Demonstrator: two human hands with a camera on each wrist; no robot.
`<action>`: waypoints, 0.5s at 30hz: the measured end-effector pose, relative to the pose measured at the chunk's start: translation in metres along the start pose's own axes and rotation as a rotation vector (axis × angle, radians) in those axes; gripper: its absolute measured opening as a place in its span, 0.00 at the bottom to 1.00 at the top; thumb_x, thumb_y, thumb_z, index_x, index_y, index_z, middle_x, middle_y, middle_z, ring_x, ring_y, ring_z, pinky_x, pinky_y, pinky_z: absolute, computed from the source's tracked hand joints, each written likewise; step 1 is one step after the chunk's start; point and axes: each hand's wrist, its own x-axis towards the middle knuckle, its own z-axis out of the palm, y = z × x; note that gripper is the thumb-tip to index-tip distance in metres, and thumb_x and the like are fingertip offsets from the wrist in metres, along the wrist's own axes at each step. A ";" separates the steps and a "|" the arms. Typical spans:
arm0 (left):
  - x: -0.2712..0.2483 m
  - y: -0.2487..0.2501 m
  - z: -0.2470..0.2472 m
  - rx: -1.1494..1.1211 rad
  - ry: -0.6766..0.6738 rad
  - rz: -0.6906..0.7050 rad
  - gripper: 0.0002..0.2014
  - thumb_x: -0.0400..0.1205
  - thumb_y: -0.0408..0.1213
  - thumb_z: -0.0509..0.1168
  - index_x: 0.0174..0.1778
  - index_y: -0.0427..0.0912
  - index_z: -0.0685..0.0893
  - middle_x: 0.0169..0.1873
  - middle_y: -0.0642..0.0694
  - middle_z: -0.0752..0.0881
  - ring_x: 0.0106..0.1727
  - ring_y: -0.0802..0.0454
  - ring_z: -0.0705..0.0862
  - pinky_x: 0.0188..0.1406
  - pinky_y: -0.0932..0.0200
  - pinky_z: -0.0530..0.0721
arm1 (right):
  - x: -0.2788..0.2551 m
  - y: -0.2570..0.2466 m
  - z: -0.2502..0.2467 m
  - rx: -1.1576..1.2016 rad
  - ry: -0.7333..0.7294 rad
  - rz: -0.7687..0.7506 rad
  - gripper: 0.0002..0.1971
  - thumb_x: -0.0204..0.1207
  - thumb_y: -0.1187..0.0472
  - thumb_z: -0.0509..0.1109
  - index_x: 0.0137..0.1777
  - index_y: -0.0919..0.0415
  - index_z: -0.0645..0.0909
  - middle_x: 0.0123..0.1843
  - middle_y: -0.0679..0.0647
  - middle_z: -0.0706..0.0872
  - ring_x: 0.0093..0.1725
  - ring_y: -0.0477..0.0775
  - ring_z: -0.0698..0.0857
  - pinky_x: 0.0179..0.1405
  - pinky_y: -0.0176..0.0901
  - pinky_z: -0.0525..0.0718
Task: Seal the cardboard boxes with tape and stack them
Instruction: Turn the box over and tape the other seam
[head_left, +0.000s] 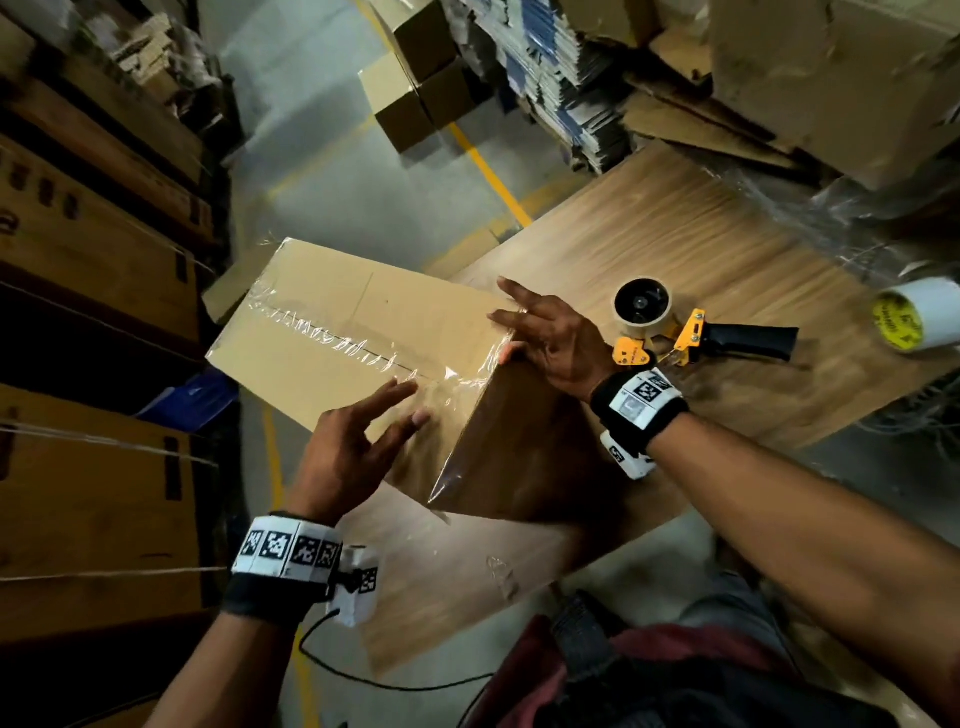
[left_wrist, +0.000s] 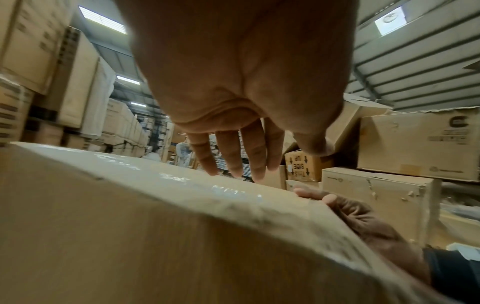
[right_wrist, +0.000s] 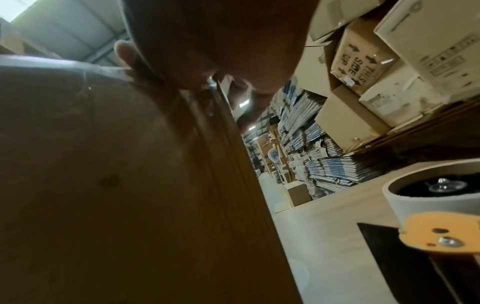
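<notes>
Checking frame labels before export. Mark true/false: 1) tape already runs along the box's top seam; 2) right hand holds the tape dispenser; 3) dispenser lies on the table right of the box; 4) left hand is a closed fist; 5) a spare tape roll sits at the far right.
1) True: clear tape covers the box seam.
2) False: the right hand rests on the box's corner.
3) True: the dispenser lies on the table.
4) False: the left hand has straight fingers above the box.
5) True: spare roll.
</notes>
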 end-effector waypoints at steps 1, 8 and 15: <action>-0.008 -0.007 0.000 -0.021 0.024 -0.022 0.25 0.80 0.68 0.70 0.72 0.67 0.86 0.69 0.61 0.88 0.50 0.60 0.89 0.52 0.45 0.91 | -0.001 0.001 -0.002 -0.019 0.005 -0.027 0.23 0.82 0.52 0.68 0.77 0.52 0.83 0.87 0.53 0.71 0.71 0.60 0.83 0.59 0.61 0.88; -0.043 -0.029 0.011 0.003 -0.207 0.181 0.46 0.65 0.63 0.81 0.81 0.53 0.80 0.83 0.57 0.74 0.85 0.65 0.68 0.86 0.63 0.66 | 0.007 -0.002 -0.023 -0.305 -0.150 -0.115 0.45 0.73 0.26 0.69 0.88 0.46 0.68 0.93 0.60 0.53 0.88 0.68 0.63 0.74 0.73 0.76; -0.035 -0.053 0.016 0.278 -0.177 0.322 0.46 0.68 0.72 0.72 0.84 0.62 0.75 0.84 0.60 0.71 0.85 0.56 0.69 0.76 0.46 0.82 | -0.004 -0.050 0.015 -0.477 -0.242 -0.341 0.42 0.80 0.23 0.52 0.85 0.49 0.74 0.90 0.63 0.62 0.90 0.68 0.58 0.82 0.82 0.56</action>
